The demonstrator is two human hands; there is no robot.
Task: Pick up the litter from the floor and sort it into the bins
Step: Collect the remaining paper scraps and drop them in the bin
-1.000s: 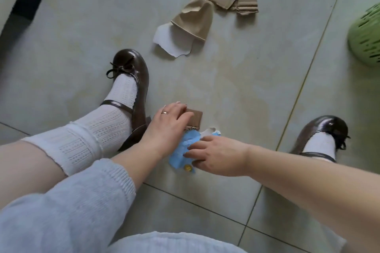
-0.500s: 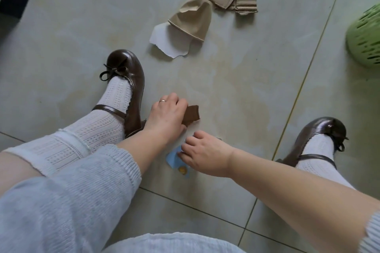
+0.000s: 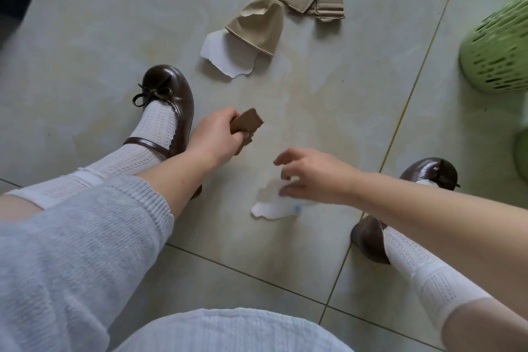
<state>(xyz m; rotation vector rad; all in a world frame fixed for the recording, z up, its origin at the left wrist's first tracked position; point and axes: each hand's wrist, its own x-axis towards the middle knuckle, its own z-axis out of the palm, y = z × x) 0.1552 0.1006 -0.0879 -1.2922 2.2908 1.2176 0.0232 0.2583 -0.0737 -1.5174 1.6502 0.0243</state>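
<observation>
Between the shoes, left hand (image 3: 217, 134) grips cardboard scrap (image 3: 246, 122).

The perforated green plastic bin (image 3: 498, 48) is blurred and cut off by the right edge. The right hand (image 3: 315, 177) is motion-blurred, hiding part of the torn white paper scrap (image 3: 271, 208).
</observation>
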